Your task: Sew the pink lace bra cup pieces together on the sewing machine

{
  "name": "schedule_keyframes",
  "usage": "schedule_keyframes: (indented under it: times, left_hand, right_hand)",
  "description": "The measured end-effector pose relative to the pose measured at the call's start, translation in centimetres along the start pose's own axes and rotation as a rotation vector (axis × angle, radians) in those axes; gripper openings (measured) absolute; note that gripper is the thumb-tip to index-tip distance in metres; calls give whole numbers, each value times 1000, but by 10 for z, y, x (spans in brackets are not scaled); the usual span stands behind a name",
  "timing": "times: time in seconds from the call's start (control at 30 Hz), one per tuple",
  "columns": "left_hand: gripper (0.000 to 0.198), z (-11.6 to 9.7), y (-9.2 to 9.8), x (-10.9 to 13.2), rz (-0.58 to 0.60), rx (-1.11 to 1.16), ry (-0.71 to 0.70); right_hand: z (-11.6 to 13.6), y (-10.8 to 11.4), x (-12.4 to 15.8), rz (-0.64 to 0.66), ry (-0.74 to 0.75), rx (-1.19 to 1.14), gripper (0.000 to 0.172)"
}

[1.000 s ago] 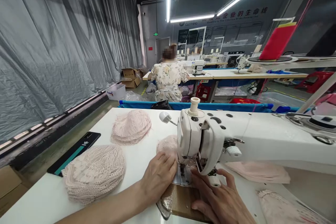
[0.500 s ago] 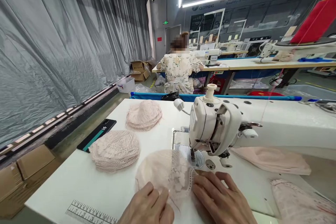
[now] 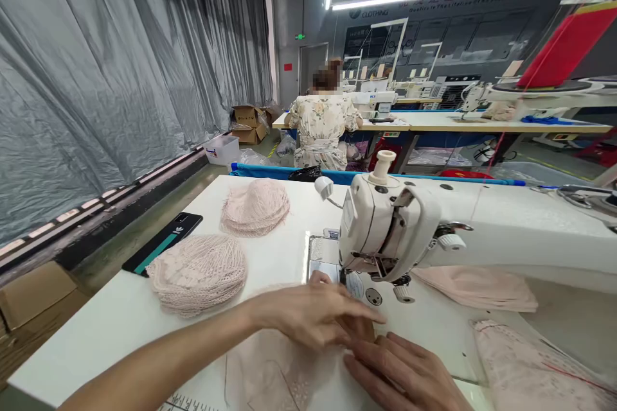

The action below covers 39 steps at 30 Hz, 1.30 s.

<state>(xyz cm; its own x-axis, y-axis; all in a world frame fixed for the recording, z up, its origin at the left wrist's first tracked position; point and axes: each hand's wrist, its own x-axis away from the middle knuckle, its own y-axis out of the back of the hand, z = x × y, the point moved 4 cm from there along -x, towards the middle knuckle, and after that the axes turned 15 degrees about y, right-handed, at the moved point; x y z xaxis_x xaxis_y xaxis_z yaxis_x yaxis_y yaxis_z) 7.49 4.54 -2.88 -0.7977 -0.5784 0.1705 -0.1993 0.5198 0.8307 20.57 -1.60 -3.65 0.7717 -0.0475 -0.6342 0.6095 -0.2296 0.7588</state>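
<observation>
step, by my read: flattening pale pink lace fabric piece (image 3: 270, 372), just in front of white sewing machine (image 3: 385, 231) | left hand (image 3: 318, 314) flat, fingers out, pressing it | right hand (image 3: 405, 376) flat alongside, gripping nothing | next calls for edge kept flat toward machine

Near lace stack (image 3: 197, 273) and far lace stack (image 3: 255, 205) on white table (image 3: 120, 314), black phone (image 3: 161, 243) at its left edge; person in floral dress (image 3: 322, 128) at distant bench (image 3: 434, 122).

We're in a garment workshop: a white sewing machine (image 3: 385, 231) up front, lace stacks (image 3: 197, 273) left of it, and beyond it, seemingly, more machine desks (image 3: 434, 122).
</observation>
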Motion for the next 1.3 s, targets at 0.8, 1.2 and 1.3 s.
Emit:
schedule_keyframes:
  times: [0.8,1.2,1.3]
  left_hand:
    - [16,49,-14,0,-266,-33,370]
    - [17,49,-16,-2,-247,-54,366]
    - [17,50,-18,-3,-256,-72,358]
  right_hand:
    - [-16,-41,39,132,-129,-60,36]
    - [-18,-36,34,151,-73,45,41]
    - [-19,-35,29,146,-52,81,47]
